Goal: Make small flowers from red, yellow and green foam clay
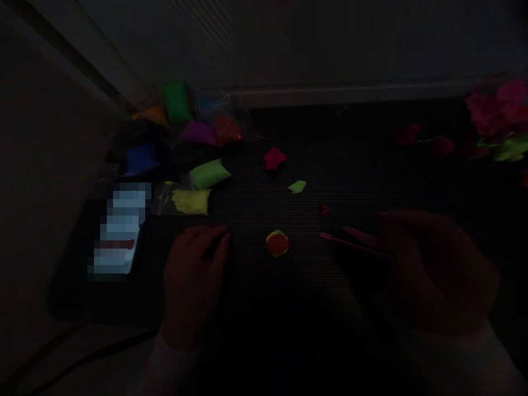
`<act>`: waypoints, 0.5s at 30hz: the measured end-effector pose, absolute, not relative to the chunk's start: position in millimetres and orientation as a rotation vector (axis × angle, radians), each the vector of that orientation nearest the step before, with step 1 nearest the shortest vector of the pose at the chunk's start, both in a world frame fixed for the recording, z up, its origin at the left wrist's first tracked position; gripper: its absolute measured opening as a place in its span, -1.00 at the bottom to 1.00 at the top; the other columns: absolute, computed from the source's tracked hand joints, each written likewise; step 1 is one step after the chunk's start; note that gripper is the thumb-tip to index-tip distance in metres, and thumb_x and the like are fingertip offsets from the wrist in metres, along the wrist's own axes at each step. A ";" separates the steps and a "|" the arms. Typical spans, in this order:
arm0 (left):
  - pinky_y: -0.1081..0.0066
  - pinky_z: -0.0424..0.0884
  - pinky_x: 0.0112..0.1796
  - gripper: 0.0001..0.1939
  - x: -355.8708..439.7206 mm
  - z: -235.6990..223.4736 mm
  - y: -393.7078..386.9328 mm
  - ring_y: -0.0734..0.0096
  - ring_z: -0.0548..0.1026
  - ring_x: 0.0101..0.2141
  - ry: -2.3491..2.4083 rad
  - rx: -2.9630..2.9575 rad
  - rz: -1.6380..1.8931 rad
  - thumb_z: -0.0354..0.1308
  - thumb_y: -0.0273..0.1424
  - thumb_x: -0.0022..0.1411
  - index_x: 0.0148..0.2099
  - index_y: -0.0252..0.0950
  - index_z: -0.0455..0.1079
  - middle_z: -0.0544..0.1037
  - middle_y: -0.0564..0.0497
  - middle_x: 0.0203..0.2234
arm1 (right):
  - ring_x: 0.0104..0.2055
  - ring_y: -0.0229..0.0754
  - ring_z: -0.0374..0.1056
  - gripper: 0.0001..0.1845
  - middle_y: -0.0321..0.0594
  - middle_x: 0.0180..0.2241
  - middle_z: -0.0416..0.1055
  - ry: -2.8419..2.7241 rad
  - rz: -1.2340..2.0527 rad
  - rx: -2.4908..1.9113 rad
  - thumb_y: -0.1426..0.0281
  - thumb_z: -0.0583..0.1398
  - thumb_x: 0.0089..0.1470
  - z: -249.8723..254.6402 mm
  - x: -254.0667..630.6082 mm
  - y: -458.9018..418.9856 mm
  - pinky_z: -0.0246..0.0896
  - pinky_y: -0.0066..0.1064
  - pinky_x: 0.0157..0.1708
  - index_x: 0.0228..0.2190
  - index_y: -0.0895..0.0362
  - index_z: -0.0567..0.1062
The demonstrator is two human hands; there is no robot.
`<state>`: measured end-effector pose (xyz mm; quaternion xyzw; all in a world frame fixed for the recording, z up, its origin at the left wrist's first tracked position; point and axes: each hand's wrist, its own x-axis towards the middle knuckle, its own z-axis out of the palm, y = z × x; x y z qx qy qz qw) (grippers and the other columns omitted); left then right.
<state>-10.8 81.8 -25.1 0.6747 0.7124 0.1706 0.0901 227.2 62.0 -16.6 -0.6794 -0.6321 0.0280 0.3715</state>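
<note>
The scene is very dark. My left hand [192,283] rests on the black table, fingers loosely curled, with a small gap between thumb and index finger and nothing visible in it. To its right lies a round red clay piece [278,244] on a yellow-green layer. My right hand [441,269] is closed around the ends of slim pink modelling tools [350,243], two of which point left; shadow hides the exact grip. Beyond them are a small red clay bit [324,209], a light green leaf-shaped clay piece [297,187] and a pink flower-shaped clay piece [274,159].
A lit phone [121,228] lies at the left. Behind it are several clay packets, including a yellow packet [192,201], a light green packet [209,174] and a blue packet [141,158]. Pink flowers [501,107] stand at the far right. A wall [330,49] borders the table's back.
</note>
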 end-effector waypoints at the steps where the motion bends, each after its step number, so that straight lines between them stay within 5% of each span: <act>1: 0.32 0.31 -0.24 -0.80 -10.7 -25.4 82.1 0.35 0.40 -0.31 2.118 2.017 0.510 0.01 -0.32 0.12 -0.26 -0.25 0.41 0.45 0.02 -0.35 | -0.53 -0.33 0.27 -0.82 -0.29 -0.51 0.34 -1.613 0.076 -1.741 0.47 0.09 -0.01 -17.0 227.7 61.8 0.14 -0.50 -0.58 -0.31 0.11 0.42; 9: 0.34 0.31 -0.27 -0.85 -10.0 -29.0 81.6 0.34 0.40 -0.31 2.077 2.131 0.489 0.04 -0.32 0.11 -0.30 -0.24 0.39 0.46 0.03 -0.39 | -0.48 -0.30 0.27 -0.82 -0.28 -0.46 0.36 -1.431 0.193 -1.734 0.45 0.11 -0.03 -10.8 224.0 60.0 0.15 -0.42 -0.49 -0.31 0.06 0.43; 15: 0.35 0.31 -0.27 -0.86 -11.6 -26.7 80.4 0.35 0.39 -0.32 2.075 2.133 0.469 0.03 -0.30 0.11 -0.31 -0.21 0.36 0.45 0.05 -0.40 | -0.57 -0.30 0.21 -0.92 -0.31 -0.60 0.25 -0.799 0.801 -1.514 0.48 0.11 -0.12 -3.9 230.5 70.4 0.07 -0.44 -0.63 -0.50 0.07 0.37</act>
